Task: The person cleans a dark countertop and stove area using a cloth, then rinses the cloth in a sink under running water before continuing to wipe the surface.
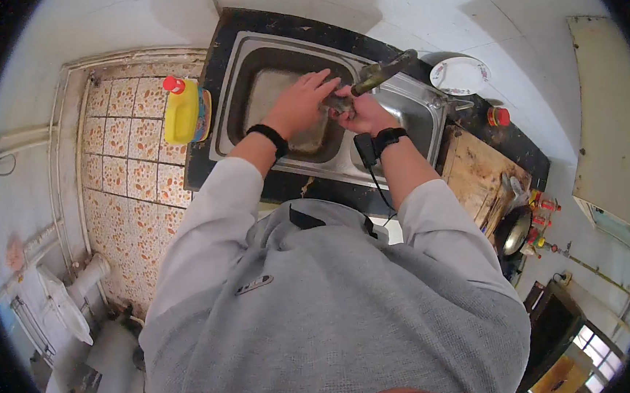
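Over the stainless steel double sink (225, 115), both hands are close together below the spout of a worn faucet (383, 75). My right hand (368, 115) grips a small greyish object (343, 104) near the divider between the two basins. What it is made of is hard to tell, as fingers cover part of it. My left hand (300, 103) is stretched flat above the left basin, fingers extended and spread a little. Its fingertips reach the object's near side; whether they touch it cannot be made out.
A yellow jug with a red cap (181, 118) stands left of the sink. Right of it are a patterned white plate (460, 75), a red-lidded jar (498, 117), a stained wooden board (480, 171) and a wok (516, 231). A black cable (379, 186) hangs from my right wrist.
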The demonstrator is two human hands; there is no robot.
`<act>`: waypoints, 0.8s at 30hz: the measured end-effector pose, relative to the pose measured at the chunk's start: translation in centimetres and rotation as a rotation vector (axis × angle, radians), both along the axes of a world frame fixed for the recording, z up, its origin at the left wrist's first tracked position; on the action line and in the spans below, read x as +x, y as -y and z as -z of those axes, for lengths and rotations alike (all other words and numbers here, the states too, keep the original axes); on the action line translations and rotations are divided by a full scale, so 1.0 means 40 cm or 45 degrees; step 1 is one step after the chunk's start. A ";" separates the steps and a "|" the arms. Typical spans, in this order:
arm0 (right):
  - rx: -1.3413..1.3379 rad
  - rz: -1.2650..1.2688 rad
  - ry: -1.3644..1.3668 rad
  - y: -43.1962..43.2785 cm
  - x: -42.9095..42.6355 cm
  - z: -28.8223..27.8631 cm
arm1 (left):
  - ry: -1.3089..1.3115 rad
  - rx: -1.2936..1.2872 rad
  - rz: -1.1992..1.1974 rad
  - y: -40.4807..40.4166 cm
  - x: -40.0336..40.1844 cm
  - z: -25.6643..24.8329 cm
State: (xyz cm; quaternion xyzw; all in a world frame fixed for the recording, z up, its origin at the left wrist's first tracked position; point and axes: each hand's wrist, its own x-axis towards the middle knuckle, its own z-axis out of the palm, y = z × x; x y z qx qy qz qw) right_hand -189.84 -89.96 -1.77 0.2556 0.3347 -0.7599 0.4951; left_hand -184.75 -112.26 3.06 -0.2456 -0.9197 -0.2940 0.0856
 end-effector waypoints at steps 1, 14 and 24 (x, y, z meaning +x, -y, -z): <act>-0.112 -0.062 0.017 -0.021 -0.007 0.019 | -0.009 0.020 0.081 -0.014 -0.015 0.003; 0.430 -0.868 -1.559 -0.041 0.009 -0.071 | 0.138 -0.180 0.420 -0.064 -0.112 0.042; 1.252 -1.207 -1.763 0.052 0.016 -0.189 | 0.512 -0.344 0.254 -0.067 -0.105 -0.011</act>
